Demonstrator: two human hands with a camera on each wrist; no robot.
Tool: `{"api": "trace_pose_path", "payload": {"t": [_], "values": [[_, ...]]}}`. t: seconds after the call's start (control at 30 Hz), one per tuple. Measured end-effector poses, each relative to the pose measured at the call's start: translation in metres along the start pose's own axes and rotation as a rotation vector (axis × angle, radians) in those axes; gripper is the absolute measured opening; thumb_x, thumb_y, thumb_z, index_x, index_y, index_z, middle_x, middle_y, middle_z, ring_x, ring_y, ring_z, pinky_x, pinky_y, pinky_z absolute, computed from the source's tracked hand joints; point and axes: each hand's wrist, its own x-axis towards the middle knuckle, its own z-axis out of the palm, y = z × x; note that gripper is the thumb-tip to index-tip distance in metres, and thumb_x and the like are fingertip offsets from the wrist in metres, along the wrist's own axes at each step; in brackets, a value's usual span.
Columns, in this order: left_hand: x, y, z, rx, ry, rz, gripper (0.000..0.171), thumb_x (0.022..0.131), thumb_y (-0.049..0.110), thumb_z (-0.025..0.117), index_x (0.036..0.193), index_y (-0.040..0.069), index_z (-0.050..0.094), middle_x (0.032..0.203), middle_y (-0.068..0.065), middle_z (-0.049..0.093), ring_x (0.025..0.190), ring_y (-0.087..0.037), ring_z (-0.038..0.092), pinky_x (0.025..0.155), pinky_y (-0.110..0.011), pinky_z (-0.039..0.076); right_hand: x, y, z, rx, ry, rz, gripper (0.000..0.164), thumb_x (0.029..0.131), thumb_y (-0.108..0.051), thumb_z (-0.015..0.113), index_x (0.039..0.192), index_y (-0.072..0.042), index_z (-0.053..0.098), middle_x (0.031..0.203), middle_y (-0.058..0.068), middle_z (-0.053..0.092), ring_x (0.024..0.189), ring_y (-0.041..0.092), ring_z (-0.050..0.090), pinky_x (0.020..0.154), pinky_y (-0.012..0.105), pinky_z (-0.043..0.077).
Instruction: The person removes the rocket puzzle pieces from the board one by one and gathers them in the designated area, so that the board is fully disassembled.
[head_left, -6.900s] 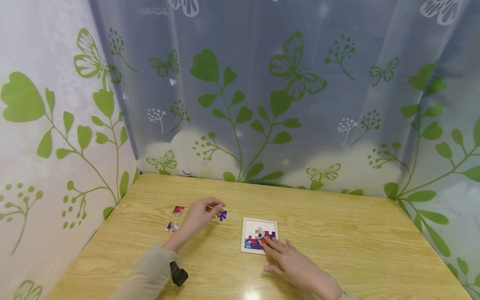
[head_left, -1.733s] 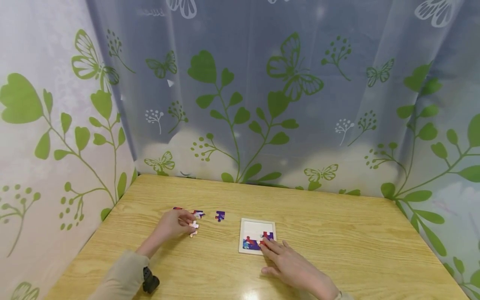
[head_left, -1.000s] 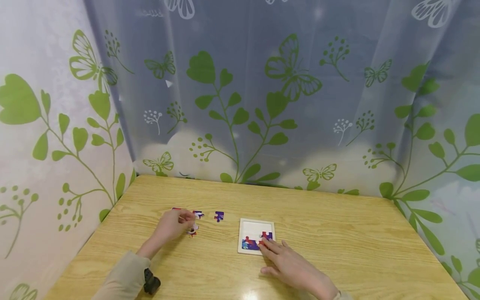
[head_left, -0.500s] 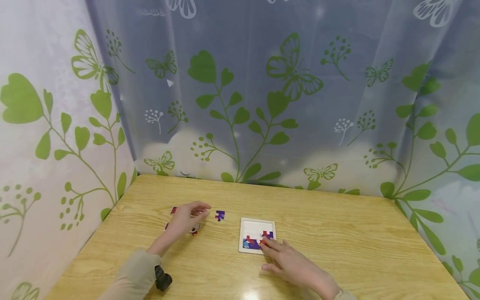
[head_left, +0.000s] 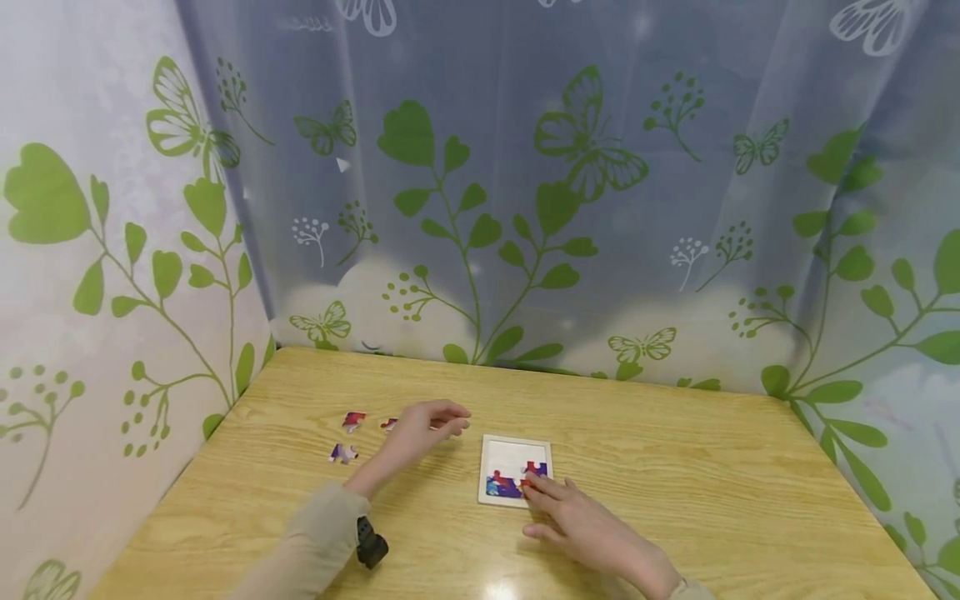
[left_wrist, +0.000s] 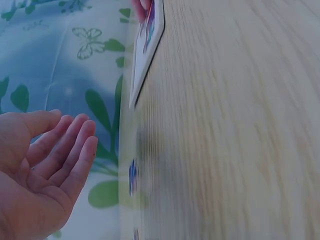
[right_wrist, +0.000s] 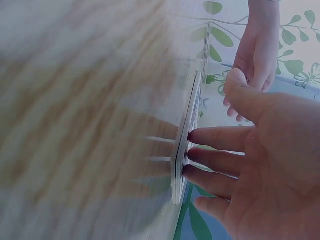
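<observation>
One tray [head_left: 510,456] lies centrally on the tabletop [head_left: 675,450]; the right hand [head_left: 588,523] rests straight fingers [right_wrist: 220,139] on its puzzle pieces [head_left: 507,488], clasping nothing. The left hand [head_left: 418,431], relaxed and empty, hovers by at least three loose pieces [head_left: 344,452] toward the far left corner

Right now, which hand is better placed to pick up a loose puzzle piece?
Probably the left hand: it looks empty and is close to the loose pieces, while the right hand is farther off, touching the pieces in the frame.
</observation>
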Motion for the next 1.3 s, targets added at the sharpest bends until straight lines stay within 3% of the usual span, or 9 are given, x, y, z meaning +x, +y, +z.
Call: {"api": "trace_pose_path", "payload": {"t": [0.17,0.4,0.63,1.1,1.3], "values": [[0.01,0.009,0.015,-0.002,-0.044,0.038,0.025,0.103,0.019,0.062,0.117,0.002,0.072,0.104,-0.014,0.075,0.095,-0.03,0.072,0.075,-0.027,0.057,0.0,0.001,0.0,0.014,-0.005,0.02,0.063,0.104,-0.043,0.053,0.145,0.005,0.05,0.155,0.024,0.041,0.14,0.039,0.044,0.115,0.063,0.028],[0.02,0.019,0.035,0.067,-0.081,0.053,0.023,0.103,0.022,0.062,0.115,0.007,0.074,0.102,-0.003,0.075,0.09,-0.015,0.069,0.077,-0.027,0.056,-0.006,0.002,-0.001,0.009,0.011,0.022,0.06,0.104,-0.041,0.055,0.145,0.003,0.051,0.156,0.024,0.04,0.139,0.045,0.043,0.112,0.065,0.029],[0.026,0.026,0.051,0.08,-0.116,0.1,0.02,0.101,0.017,0.063,0.114,0.004,0.074,0.101,-0.006,0.075,0.09,-0.017,0.068,0.078,-0.025,0.055,-0.014,0.003,-0.005,-0.011,0.02,0.065,0.063,0.102,-0.041,0.058,0.145,0.005,0.05,0.154,0.026,0.042,0.14,0.045,0.041,0.113,0.067,0.027],[0.022,0.027,0.077,0.139,-0.165,0.013,0.016,0.1,0.017,0.066,0.108,0.008,0.076,0.098,-0.003,0.075,0.081,-0.009,0.064,0.073,-0.023,0.053,-0.02,0.005,-0.001,-0.07,-0.028,0.105,0.071,0.101,-0.047,0.056,0.147,0.006,0.047,0.158,0.025,0.036,0.144,0.042,0.037,0.114,0.065,0.028],[0.023,0.028,0.081,0.118,-0.175,0.022,0.015,0.099,0.016,0.066,0.107,0.007,0.076,0.093,-0.002,0.074,0.075,-0.005,0.061,0.069,-0.022,0.052,-0.02,0.004,-0.001,-0.076,-0.027,0.101,0.072,0.101,-0.048,0.055,0.147,0.006,0.047,0.157,0.025,0.037,0.144,0.042,0.038,0.113,0.065,0.029]]}}
